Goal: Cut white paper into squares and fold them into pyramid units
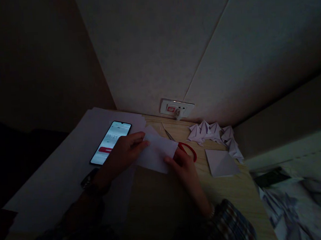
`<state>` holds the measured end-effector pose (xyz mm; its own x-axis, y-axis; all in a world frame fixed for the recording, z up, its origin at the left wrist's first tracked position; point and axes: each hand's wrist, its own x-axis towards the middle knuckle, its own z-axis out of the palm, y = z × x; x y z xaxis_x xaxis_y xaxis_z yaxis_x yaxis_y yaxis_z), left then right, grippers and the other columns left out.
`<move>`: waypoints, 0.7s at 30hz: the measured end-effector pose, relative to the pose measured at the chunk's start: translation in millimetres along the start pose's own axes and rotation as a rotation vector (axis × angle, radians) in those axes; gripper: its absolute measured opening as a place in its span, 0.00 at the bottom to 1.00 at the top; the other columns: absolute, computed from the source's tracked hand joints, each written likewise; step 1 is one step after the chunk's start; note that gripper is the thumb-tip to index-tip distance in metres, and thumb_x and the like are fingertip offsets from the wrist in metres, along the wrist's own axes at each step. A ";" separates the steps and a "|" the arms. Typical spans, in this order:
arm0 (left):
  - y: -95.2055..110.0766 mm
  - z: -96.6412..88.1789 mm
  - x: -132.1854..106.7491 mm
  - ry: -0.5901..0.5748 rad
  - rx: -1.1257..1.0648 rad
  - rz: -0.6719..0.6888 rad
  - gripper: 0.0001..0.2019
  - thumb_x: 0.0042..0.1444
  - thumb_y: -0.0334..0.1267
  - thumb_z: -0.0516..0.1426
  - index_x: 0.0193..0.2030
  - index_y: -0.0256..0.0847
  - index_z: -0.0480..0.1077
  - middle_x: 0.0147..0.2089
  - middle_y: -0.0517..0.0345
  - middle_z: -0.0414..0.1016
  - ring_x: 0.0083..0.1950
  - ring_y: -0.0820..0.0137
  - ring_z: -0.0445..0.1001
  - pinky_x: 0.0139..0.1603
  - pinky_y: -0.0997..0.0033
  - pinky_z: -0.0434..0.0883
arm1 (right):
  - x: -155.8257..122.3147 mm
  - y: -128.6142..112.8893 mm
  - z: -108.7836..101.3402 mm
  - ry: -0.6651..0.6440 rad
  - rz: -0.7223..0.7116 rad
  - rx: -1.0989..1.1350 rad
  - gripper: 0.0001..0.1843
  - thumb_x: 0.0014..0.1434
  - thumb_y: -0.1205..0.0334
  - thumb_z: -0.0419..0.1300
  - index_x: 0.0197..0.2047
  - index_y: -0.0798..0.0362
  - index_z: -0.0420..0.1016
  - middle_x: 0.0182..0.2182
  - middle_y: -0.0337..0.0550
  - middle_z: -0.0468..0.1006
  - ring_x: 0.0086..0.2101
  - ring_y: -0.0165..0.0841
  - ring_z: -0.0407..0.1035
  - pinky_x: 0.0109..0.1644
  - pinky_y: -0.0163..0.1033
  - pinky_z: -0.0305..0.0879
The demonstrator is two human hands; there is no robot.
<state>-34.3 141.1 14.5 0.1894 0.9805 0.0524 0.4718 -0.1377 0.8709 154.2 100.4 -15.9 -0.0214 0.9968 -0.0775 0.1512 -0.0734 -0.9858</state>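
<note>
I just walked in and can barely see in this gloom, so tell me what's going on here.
A person is holding a piece of white paper over a wooden table, the left hand at one side and the right hand at the other. A lit phone lies on large white sheets to the left. Red-handled scissors lie just beyond the right hand, with folded paper pieces and a flat paper piece farther right.

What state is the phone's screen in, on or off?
On: the phone glows in the dim scene, showing digits and a red shape, partly hidden by the left hand.
</note>
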 end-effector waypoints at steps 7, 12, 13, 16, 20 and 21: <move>3.3 4.8 -2.5 -0.274 -0.305 -0.117 0.08 0.48 0.41 0.61 0.33 0.42 0.69 0.33 0.60 0.76 0.38 0.64 0.76 0.37 0.71 0.71 | -5.0 -4.0 2.2 0.281 0.000 0.101 0.17 0.50 0.49 0.63 0.21 0.53 0.68 0.17 0.33 0.63 0.19 0.27 0.56 0.20 0.32 0.53; 0.8 4.9 1.7 -0.015 -0.339 -0.174 0.10 0.41 0.41 0.64 0.29 0.41 0.70 0.27 0.62 0.73 0.31 0.66 0.74 0.33 0.69 0.71 | -7.1 -5.6 1.0 0.216 0.007 0.147 0.13 0.52 0.51 0.64 0.29 0.52 0.76 0.23 0.38 0.74 0.24 0.32 0.66 0.26 0.35 0.63; 0.3 4.4 2.1 0.070 -0.346 -0.180 0.11 0.40 0.42 0.65 0.29 0.41 0.70 0.27 0.63 0.72 0.31 0.67 0.73 0.34 0.69 0.71 | -6.9 -5.9 1.0 0.154 -0.005 0.133 0.11 0.52 0.52 0.64 0.29 0.52 0.77 0.25 0.39 0.75 0.26 0.34 0.68 0.29 0.36 0.64; 0.5 3.1 1.5 0.173 -0.366 -0.171 0.10 0.41 0.41 0.64 0.29 0.42 0.70 0.26 0.65 0.69 0.32 0.69 0.71 0.34 0.71 0.70 | -6.1 -6.3 1.6 -0.020 -0.033 0.088 0.08 0.54 0.55 0.63 0.29 0.50 0.78 0.29 0.40 0.78 0.32 0.37 0.72 0.37 0.40 0.68; 4.1 4.5 -0.8 -0.070 -0.428 -0.124 0.07 0.43 0.39 0.63 0.27 0.40 0.71 0.27 0.62 0.71 0.32 0.68 0.72 0.33 0.72 0.69 | -6.3 -5.0 1.0 0.069 -0.024 0.090 0.10 0.53 0.53 0.63 0.31 0.50 0.78 0.24 0.39 0.74 0.27 0.34 0.68 0.30 0.38 0.65; 5.1 5.7 -1.3 -0.113 -0.429 -0.121 0.07 0.44 0.39 0.62 0.26 0.40 0.70 0.28 0.62 0.71 0.32 0.68 0.72 0.33 0.72 0.69 | -6.4 -4.7 0.6 0.102 -0.020 0.083 0.11 0.53 0.52 0.63 0.29 0.51 0.77 0.22 0.37 0.72 0.24 0.33 0.65 0.27 0.37 0.63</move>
<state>-27.3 138.4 16.1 0.2588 0.9613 -0.0946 0.1012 0.0704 0.9924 153.0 94.4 -10.8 0.0777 0.9959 -0.0459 0.0696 -0.0514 -0.9963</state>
